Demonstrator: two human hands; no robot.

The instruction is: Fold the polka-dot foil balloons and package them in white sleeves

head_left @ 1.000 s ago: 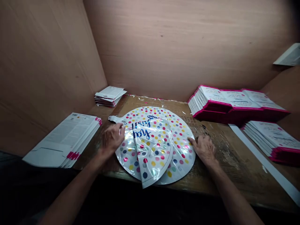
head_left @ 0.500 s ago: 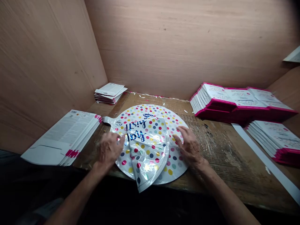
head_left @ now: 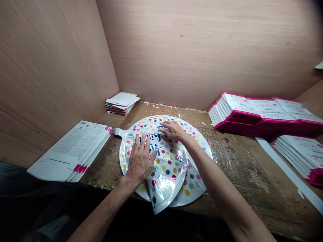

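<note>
Flat on the cardboard-covered table lies a round white foil balloon [head_left: 192, 183] with coloured dots, its neck pointing left. A folded dotted foil piece [head_left: 166, 174] with blue lettering lies over its middle, one pointed corner hanging past the table's front edge. My left hand [head_left: 140, 159] rests flat on the foil's left part, fingers spread. Farther back, my right hand [head_left: 173, 130] reaches across the lettering, its fingers apart and touching the foil. Neither hand grips anything.
White cards [head_left: 68, 151] are stacked at the left, with a smaller stack [head_left: 121, 102] behind. Pink-edged packs [head_left: 262, 111] stand at the back right, more [head_left: 300, 153] in front of them. A white strip [head_left: 287, 173] lies at the right. Wooden walls enclose the table.
My left hand has moved right onto the folded foil and flattened. My right hand has gone from the balloon's right side to the lettering, up and left. The view has shifted slightly.
</note>
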